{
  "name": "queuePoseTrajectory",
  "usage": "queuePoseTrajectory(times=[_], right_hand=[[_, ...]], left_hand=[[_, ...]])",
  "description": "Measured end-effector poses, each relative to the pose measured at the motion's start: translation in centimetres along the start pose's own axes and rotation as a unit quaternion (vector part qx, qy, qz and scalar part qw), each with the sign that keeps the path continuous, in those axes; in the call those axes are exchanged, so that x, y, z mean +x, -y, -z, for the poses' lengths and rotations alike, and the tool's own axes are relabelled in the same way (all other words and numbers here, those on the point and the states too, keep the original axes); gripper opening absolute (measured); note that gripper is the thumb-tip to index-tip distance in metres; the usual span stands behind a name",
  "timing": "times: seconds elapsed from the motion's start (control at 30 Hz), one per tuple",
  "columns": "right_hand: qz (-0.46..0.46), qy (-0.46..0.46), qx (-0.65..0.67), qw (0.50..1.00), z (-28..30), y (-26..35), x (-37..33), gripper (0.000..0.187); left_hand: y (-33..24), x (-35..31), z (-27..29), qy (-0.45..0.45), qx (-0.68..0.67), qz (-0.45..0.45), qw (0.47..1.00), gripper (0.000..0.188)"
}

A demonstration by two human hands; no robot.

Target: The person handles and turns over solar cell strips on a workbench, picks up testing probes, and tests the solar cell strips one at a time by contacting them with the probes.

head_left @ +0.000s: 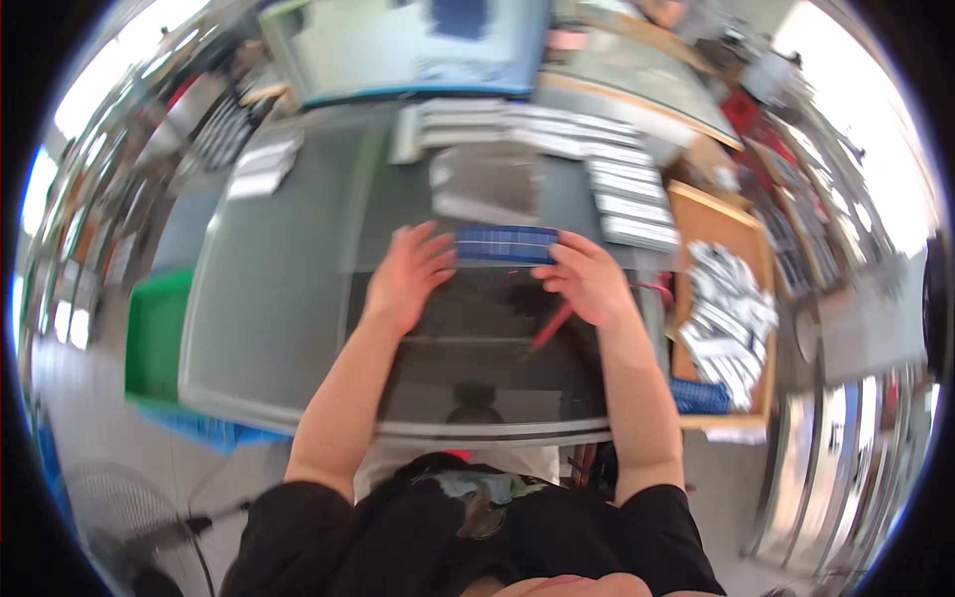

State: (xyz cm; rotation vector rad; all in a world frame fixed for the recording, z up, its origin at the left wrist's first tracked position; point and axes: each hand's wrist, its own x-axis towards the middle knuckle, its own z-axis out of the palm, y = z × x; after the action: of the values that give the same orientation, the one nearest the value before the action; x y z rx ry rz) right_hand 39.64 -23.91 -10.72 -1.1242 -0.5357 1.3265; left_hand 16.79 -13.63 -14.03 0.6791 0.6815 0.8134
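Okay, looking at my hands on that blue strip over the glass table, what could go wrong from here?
1. The blue strip is pinched only at its ends by the left hand and right hand, so its unsupported middle might flex or crack.
2. The red-handled tool lies just under the right hand; a wrist could knock it.
3. The loose strips in the wooden tray sit close to the right elbow's path.

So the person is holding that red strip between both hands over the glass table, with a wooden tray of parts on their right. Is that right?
Not quite: the strip held between the left hand and right hand is blue, not red, as the head view shows. The glass table and wooden tray on the right are as you say.
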Motion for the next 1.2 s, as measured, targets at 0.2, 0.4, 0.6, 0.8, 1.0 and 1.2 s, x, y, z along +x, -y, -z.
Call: queuePoseTrajectory(times=[0.2,0.4,0.6,0.8,1.0,1.2], right_hand=[[0.283,-0.185,0.170,0.926,6.2,5.6,-6.3,0.023],[0.166,0.007,-0.047,0.985,-0.4,-1.6,-13.2,0.025],[0.074,0.402,-0.275,0.871,-9.1,-14.7,-18.2,0.028],[0.006,0.494,-0.421,0.761,-8.6,-17.7,-18.7,0.032],[0.040,0.435,-0.418,0.797,-8.4,-15.0,-17.6,0.034],[0.061,0.411,-0.374,0.829,-8.1,-8.9,-16.2,0.033]], left_hand=[[0.3,0.0,1.3,0.014,0.024,-0.030,0.999,0.046],[0.9,0.2,1.7,0.040,0.091,-0.081,0.992,0.043],[2.0,0.1,0.5,0.059,0.275,-0.159,0.946,0.034],[3.8,-2.2,-2.3,0.106,0.592,-0.339,0.724,0.048],[6.4,-6.5,-6.0,0.195,0.694,-0.419,0.552,0.070],[6.5,-4.5,-4.9,0.153,0.672,-0.420,0.590,0.050]])
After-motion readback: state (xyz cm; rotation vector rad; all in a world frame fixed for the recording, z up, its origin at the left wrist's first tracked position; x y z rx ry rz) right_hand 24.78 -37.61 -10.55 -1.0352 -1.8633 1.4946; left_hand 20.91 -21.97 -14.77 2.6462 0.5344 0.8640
